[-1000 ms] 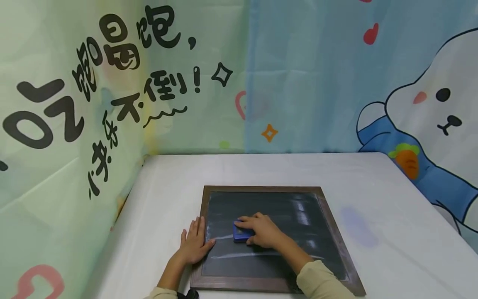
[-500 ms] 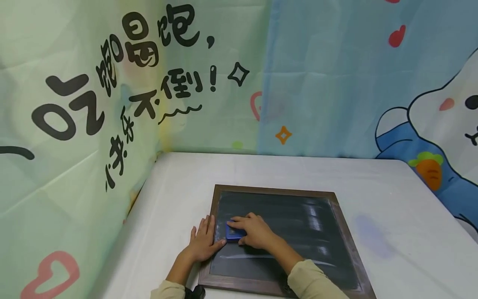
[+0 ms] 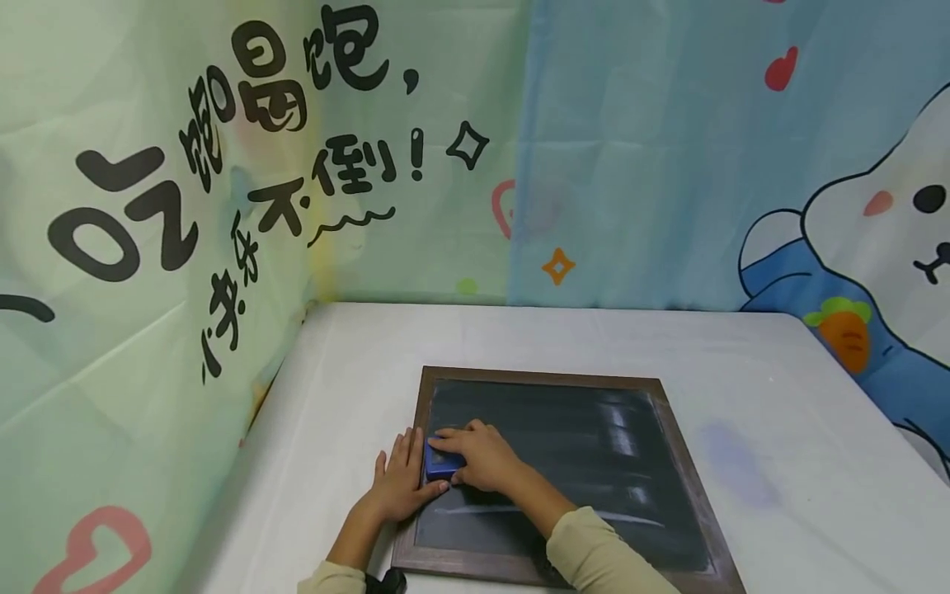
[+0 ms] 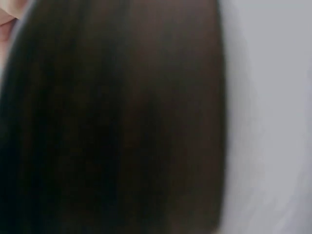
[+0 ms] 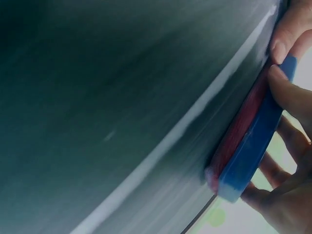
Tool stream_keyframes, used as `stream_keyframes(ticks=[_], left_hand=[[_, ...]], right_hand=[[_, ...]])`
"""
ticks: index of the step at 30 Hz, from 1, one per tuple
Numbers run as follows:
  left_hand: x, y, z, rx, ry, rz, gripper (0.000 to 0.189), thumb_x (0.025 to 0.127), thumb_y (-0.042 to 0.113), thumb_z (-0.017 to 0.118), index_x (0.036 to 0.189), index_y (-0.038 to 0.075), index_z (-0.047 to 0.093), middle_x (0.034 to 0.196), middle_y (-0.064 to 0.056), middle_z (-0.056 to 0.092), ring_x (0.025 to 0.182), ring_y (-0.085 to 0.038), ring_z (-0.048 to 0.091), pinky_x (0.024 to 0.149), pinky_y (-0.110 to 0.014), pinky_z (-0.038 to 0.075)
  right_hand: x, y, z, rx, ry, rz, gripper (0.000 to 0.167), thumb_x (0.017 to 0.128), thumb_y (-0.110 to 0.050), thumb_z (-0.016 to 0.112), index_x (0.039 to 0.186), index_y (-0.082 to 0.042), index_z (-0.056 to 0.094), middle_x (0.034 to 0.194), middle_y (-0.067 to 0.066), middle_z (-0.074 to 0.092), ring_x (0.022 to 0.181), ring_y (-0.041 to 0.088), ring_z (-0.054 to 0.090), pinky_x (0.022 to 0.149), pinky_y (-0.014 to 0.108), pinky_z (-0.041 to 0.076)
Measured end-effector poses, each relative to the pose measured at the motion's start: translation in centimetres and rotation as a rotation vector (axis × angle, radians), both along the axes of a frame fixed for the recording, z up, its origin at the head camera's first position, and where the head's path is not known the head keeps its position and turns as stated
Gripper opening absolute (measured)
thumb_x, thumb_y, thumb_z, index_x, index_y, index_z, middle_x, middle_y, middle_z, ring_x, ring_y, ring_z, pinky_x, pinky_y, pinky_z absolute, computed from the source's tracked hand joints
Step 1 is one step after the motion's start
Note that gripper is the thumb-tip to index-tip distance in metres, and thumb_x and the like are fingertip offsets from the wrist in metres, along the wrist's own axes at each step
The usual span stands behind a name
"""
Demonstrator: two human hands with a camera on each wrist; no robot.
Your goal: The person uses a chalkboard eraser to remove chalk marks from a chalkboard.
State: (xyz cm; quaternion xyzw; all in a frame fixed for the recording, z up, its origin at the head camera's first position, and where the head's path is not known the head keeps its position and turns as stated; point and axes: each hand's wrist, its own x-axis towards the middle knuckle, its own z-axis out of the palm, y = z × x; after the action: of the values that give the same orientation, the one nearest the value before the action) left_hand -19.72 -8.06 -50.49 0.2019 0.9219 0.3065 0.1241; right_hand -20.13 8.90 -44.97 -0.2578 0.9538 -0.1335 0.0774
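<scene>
A blackboard [image 3: 564, 462] in a brown wooden frame [image 4: 185, 117] lies flat on the white table. My right hand [image 3: 486, 456] grips a blue chalkboard eraser [image 3: 441, 466] at the board's left side. In the right wrist view, the thumb and fingers hold the eraser's blue body [image 5: 253, 151], and its reddish pad faces the board. A white chalk line [image 5: 183, 119] runs across the dark surface there. My left hand [image 3: 401, 483] rests on the left frame edge with fingers extended, its thumb close to the eraser. The left wrist view is mostly blurred frame.
White tabletop [image 3: 750, 396] extends around the board, with a faint purple smudge at right. Printed fabric [image 3: 631, 165] hangs along the back and left sides. A black band or device [image 3: 386, 582] shows at the left wrist.
My right hand has slid the eraser leftward over the board to the left frame. The left hand keeps its place on the frame. The head view has shifted somewhat.
</scene>
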Motion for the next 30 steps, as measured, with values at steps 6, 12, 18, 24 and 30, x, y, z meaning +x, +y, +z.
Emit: stream_keyframes(ticks=[6, 12, 18, 24, 30], left_hand=[[0.1, 0.0, 0.0, -0.014, 0.009, 0.015, 0.086, 0.088, 0.042, 0.055, 0.143, -0.008, 0.011, 0.149, -0.028, 0.012, 0.137, -0.043, 0.012, 0.103, -0.063, 0.007], [0.2, 0.1, 0.0, -0.012, 0.001, 0.021, 0.087, 0.088, 0.043, 0.054, 0.143, -0.007, 0.01, 0.149, -0.028, 0.012, 0.137, -0.043, 0.011, 0.103, -0.063, 0.006], [0.2, 0.3, 0.0, -0.008, 0.002, 0.016, 0.087, 0.088, 0.042, 0.055, 0.143, -0.007, 0.01, 0.149, -0.028, 0.012, 0.137, -0.043, 0.011, 0.104, -0.063, 0.007], [0.1, 0.3, -0.2, -0.012, 0.008, 0.017, 0.089, 0.087, 0.043, 0.056, 0.143, -0.007, 0.01, 0.149, -0.028, 0.012, 0.137, -0.043, 0.012, 0.103, -0.063, 0.007], [0.2, 0.2, -0.4, -0.014, -0.009, 0.02, 0.089, 0.087, 0.044, 0.055, 0.144, -0.006, 0.009, 0.149, -0.027, 0.01, 0.138, -0.043, 0.01, 0.104, -0.062, 0.006]], right_hand=[[0.3, 0.1, -0.2, 0.006, 0.006, -0.015, 0.056, 0.076, -0.019, 0.072, 0.129, -0.02, 0.054, 0.134, 0.002, 0.052, 0.106, 0.027, 0.051, 0.092, 0.046, 0.038], [0.5, 0.1, -0.2, 0.022, 0.011, -0.025, 0.056, 0.077, -0.019, 0.071, 0.13, -0.022, 0.053, 0.135, 0.001, 0.051, 0.108, 0.026, 0.05, 0.093, 0.046, 0.038], [0.9, 0.8, 0.0, 0.022, 0.0, -0.033, 0.057, 0.078, -0.021, 0.071, 0.131, -0.021, 0.051, 0.136, 0.002, 0.05, 0.11, 0.027, 0.05, 0.095, 0.047, 0.037], [1.2, 1.8, 0.1, 0.009, -0.014, -0.035, 0.057, 0.078, -0.021, 0.071, 0.131, -0.021, 0.051, 0.136, 0.002, 0.049, 0.11, 0.027, 0.05, 0.095, 0.047, 0.038], [1.7, 4.5, 0.2, -0.035, -0.036, -0.058, 0.057, 0.077, -0.018, 0.072, 0.13, -0.017, 0.053, 0.135, 0.005, 0.05, 0.11, 0.03, 0.05, 0.094, 0.05, 0.037]])
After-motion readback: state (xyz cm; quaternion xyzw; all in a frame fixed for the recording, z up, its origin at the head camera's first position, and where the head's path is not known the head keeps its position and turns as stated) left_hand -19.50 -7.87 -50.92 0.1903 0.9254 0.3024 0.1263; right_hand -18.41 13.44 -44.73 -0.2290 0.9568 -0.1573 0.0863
